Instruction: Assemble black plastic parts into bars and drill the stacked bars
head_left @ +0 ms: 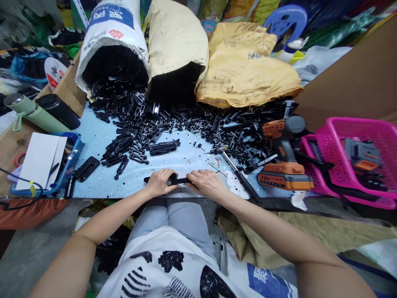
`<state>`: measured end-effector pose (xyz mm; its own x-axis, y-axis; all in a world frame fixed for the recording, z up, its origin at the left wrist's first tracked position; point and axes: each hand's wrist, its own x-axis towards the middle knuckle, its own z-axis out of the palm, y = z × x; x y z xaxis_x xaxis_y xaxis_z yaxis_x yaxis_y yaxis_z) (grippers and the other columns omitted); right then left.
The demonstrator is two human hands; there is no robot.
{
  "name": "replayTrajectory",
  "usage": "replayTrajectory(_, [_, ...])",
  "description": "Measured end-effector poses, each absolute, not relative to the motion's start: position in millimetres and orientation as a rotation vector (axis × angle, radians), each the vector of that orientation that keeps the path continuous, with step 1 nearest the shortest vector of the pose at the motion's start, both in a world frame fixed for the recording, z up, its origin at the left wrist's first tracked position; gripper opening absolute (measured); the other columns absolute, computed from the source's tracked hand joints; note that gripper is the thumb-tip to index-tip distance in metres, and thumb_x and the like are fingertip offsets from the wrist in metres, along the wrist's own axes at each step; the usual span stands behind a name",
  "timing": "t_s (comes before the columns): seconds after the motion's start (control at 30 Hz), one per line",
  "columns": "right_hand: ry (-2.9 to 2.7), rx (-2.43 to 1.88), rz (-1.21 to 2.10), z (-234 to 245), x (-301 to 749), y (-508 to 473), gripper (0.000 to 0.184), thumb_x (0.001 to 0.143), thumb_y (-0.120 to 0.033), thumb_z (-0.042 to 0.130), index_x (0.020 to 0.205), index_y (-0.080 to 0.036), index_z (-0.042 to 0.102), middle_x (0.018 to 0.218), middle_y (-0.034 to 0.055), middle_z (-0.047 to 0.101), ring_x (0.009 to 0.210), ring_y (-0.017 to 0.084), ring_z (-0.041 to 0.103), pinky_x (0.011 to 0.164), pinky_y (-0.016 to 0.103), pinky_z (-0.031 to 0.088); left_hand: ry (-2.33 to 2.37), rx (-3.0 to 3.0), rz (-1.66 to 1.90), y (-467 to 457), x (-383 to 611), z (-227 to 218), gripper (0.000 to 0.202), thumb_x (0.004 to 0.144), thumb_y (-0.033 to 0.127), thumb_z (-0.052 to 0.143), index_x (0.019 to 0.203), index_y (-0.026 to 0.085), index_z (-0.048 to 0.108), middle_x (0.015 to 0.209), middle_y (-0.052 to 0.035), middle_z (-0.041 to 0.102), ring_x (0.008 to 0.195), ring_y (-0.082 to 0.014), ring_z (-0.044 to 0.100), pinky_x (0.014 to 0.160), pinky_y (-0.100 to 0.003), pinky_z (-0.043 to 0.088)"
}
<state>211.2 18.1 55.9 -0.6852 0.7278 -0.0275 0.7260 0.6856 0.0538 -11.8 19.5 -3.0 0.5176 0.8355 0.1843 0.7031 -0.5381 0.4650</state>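
Both of my hands grip one long black plastic part point(180, 181) at the front edge of the blue table. My left hand point(161, 182) wraps around its left portion, and a dark end sticks out beyond the fingers. My right hand point(207, 184) closes on its right end, which the fingers hide. Just behind my hands lies a black assembled bracket point(164, 147). To the right of my right hand, a hammer point(237, 171) rests with its head pointing away from me. A thin metal pin point(217, 169) lies beside it.
Piled black parts and screws point(182, 120) spread from a white sack point(113, 41) and a beige sack point(178, 37). On the right stand an orange cordless drill point(283, 153) and a pink basket point(359, 124). A blue tray point(76, 153) and green bottle point(40, 114) stand left.
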Motion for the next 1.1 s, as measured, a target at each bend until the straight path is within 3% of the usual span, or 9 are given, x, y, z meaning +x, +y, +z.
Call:
replayTrajectory(0.13, [2.890, 1.201, -0.031, 41, 223, 24, 0.034, 0.094, -0.045, 0.037, 0.091, -0.018, 0.059, 0.082, 0.0050, 0.062, 0.070, 0.015, 0.055, 0.059, 0.028, 0.026, 1.244, 2.416, 0.408, 18, -6, 0, 0.048, 0.076, 0.057, 0.058, 0.105, 0.019, 0.054, 0.095, -0.0076, 0.064, 0.089, -0.0229, 0.061, 0.076, -0.032, 0.046])
replayTrajectory(0.23, [2.948, 1.293, -0.142, 18, 238, 29, 0.037, 0.093, -0.047, 0.037, 0.095, -0.018, 0.060, 0.086, 0.0064, 0.062, 0.076, 0.016, 0.055, 0.063, 0.027, 0.031, 1.189, 2.458, 0.357, 46, 8, 9, 0.057, 0.076, 0.057, 0.058, 0.118, 0.019, 0.049, 0.110, -0.0107, 0.059, 0.105, -0.0266, 0.054, 0.085, -0.036, 0.045])
replayTrajectory(0.37, [3.006, 1.391, -0.213, -5, 255, 26, 0.039, 0.092, -0.048, 0.038, 0.098, -0.018, 0.061, 0.091, 0.0080, 0.062, 0.085, 0.018, 0.054, 0.073, 0.029, 0.035, 1.594, 2.344, 0.436, 142, 29, 20, 0.035, 0.091, 0.026, 0.042, 0.123, 0.015, 0.048, 0.118, -0.0151, 0.054, 0.108, -0.0259, 0.051, 0.088, -0.038, 0.042])
replayTrajectory(0.47, [2.994, 1.399, -0.302, -7, 259, 25, 0.040, 0.091, -0.050, 0.039, 0.098, -0.018, 0.062, 0.090, 0.0078, 0.062, 0.085, 0.018, 0.054, 0.076, 0.030, 0.037, 1.808, 2.258, 0.269, 214, 36, 20, 0.033, 0.083, 0.003, 0.041, 0.110, 0.009, 0.057, 0.110, -0.0192, 0.056, 0.105, -0.0261, 0.052, 0.087, -0.037, 0.042])
replayTrajectory(0.57, [2.944, 1.516, -0.340, 1, 257, 48, 0.040, 0.093, -0.047, 0.036, 0.105, -0.018, 0.060, 0.098, 0.0097, 0.063, 0.090, 0.020, 0.054, 0.077, 0.031, 0.040, 1.789, 2.247, 0.220, 245, 40, 16, 0.027, 0.077, -0.004, 0.042, 0.094, 0.004, 0.062, 0.098, -0.0199, 0.060, 0.100, -0.0252, 0.055, 0.086, -0.036, 0.042])
replayTrajectory(0.67, [2.727, 1.841, -0.211, 7, 252, 97, 0.036, 0.094, -0.033, 0.034, 0.114, -0.014, 0.057, 0.104, 0.0139, 0.061, 0.097, 0.023, 0.053, 0.078, 0.033, 0.041, 1.796, 2.270, 0.253, 235, 38, 19, 0.028, 0.077, -0.003, 0.041, 0.098, 0.003, 0.059, 0.103, -0.0206, 0.059, 0.101, -0.0249, 0.055, 0.089, -0.036, 0.041])
replayTrajectory(0.87, [2.496, 2.055, -0.294, 10, 246, 158, 0.027, 0.078, -0.016, 0.051, 0.102, -0.013, 0.063, 0.098, 0.0127, 0.062, 0.086, 0.021, 0.058, 0.073, 0.030, 0.042, 1.542, 1.774, 1.137, 136, -7, 33, 0.021, 0.081, 0.018, 0.051, 0.101, 0.014, 0.053, 0.099, -0.0088, 0.061, 0.089, -0.0178, 0.063, 0.082, -0.031, 0.049])
replayTrajectory(0.97, [2.761, 2.111, -0.662, 14, 240, 133, 0.023, 0.076, -0.021, 0.055, 0.097, -0.017, 0.062, 0.092, 0.0059, 0.064, 0.079, 0.017, 0.059, 0.073, 0.028, 0.045, 1.332, 1.282, 1.320, 72, -35, 17, 0.025, 0.078, 0.028, 0.059, 0.097, 0.014, 0.052, 0.093, -0.0063, 0.060, 0.085, -0.0189, 0.067, 0.079, -0.031, 0.051])
replayTrajectory(1.1, [2.812, 1.974, -1.655, 13, 224, 82, 0.023, 0.074, -0.037, 0.064, 0.085, -0.017, 0.061, 0.083, 0.0040, 0.067, 0.073, 0.016, 0.062, 0.070, 0.029, 0.050, 1.267, 0.981, 1.362, 21, -46, -13, 0.031, 0.073, 0.031, 0.067, 0.092, 0.014, 0.051, 0.087, -0.0037, 0.060, 0.086, -0.0214, 0.068, 0.081, -0.032, 0.051])
